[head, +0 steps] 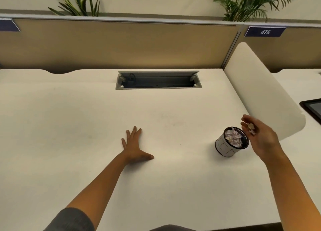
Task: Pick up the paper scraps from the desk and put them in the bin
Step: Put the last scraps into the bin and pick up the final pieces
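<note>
Most of the work looks done, judging by how things lie now: your bin (231, 142), a small white cup-shaped container with a dark mesh rim, stands on the desk (86, 112) toward its right side and is packed nearly to the top with crumpled paper scraps (233, 138). Your right hand (260, 137) hangs just above and to the right of the bin's rim, palm turned partly up, fingers loosely cupped, with a last few scraps (251, 128) resting in them; they are pale and a little blurred, so you cannot tell how many pieces there are, nor whether any are already falling free. Your left hand (134, 146) lies flat on the desktop, well apart from the bin, fingers straight and spread, thumb out to the side, holding nothing. Across the rest of the white surface no loose paper shows, only faint smudges near the middle that look like marks and not scraps. What remains, then, seems to be one step: tip or release what your right hand carries so it lands inside the rim. Since the bin is already heaped, you should expect the new pieces to sit high and perhaps roll off, so drop them toward the centre. Beyond the desk, the open cable tray (158, 80) set into the far edge shows no paper in it as far as you can see.
</note>
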`<action>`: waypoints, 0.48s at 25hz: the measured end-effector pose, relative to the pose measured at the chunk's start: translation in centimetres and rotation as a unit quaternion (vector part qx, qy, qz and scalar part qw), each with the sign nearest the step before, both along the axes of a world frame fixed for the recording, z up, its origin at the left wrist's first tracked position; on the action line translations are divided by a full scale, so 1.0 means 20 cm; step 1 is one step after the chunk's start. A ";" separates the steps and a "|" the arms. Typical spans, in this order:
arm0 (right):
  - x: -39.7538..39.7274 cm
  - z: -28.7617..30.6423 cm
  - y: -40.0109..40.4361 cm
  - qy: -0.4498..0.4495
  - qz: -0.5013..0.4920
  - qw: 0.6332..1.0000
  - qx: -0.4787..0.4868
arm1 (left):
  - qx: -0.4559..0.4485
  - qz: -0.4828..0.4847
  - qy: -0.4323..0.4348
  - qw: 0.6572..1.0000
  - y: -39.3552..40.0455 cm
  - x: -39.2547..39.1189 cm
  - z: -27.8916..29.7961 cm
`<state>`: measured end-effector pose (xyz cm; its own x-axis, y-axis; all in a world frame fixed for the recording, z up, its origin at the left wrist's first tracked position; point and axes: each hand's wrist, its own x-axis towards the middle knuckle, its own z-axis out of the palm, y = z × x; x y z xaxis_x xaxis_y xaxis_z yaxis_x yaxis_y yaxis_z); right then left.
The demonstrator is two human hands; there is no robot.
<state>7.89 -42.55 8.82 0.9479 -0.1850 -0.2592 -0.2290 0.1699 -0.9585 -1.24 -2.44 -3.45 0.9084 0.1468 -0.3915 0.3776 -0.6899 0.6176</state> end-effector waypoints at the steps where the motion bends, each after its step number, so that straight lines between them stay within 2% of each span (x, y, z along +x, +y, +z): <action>1: 0.01 -0.01 -0.02 0.011 0.000 1.000 -0.001 | -0.002 0.001 0.000 1.000 0.00 0.00 0.00; 7: -0.02 -0.06 -0.05 0.027 0.052 0.997 -0.044 | -0.005 0.007 -0.002 1.000 0.01 0.00 -0.02; 9: -0.04 -0.06 -0.07 0.019 0.067 0.989 -0.130 | -0.007 0.006 -0.004 1.000 0.01 0.01 -0.02; 12: -0.08 -0.07 -0.06 -0.015 0.073 0.943 -0.325 | -0.004 0.008 -0.007 1.000 0.01 0.01 -0.02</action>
